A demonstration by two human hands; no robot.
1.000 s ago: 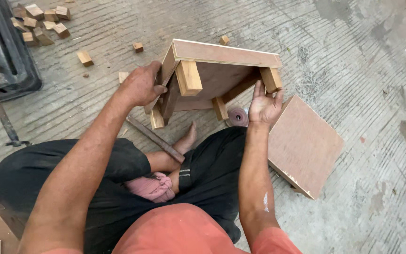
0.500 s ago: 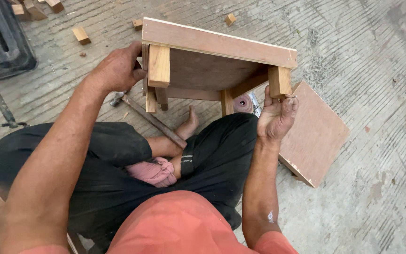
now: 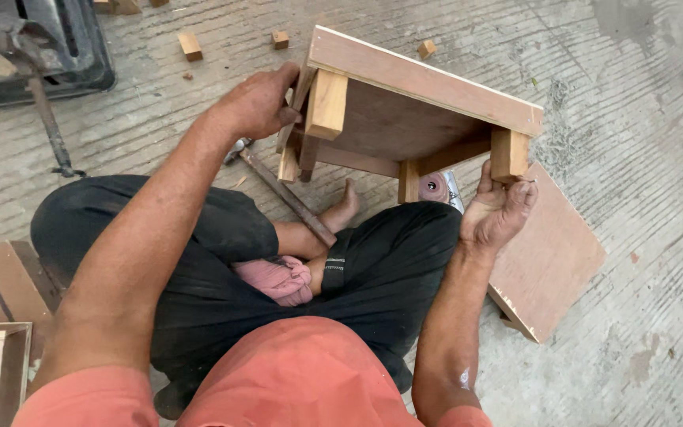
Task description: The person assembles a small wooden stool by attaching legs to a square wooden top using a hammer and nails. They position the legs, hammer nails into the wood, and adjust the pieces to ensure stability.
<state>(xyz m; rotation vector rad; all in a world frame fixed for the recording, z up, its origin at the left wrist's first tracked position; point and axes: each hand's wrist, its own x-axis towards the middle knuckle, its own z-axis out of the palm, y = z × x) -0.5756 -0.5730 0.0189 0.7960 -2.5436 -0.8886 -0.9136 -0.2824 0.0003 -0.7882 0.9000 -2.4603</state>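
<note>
I sit cross-legged on the concrete floor (image 3: 634,95) and hold a small wooden stool (image 3: 413,103) tilted in front of my knees, its underside turned to me, so the short legs point toward my body. It is off the floor, carried between both hands.

My left hand (image 3: 258,103) grips the left side of the stool near one leg; its fingers are closed around the frame edge there. My right hand (image 3: 499,209) is under the near right leg (image 3: 509,154), palm up, fingers curled around the end of this leg. Both forearms reach forward over my legs, the left one more stretched, the right wrist bent upward.

To handle the stool well, I think both grips should stay firm and level, because it is tilted and could twist if one side lets go.

A flat wooden board (image 3: 551,253) lies on the floor just beside my right knee. A hammer (image 3: 282,190) lies under the stool, near my bare foot (image 3: 341,209). Small wood blocks (image 3: 190,46) are scattered farther away.
</note>
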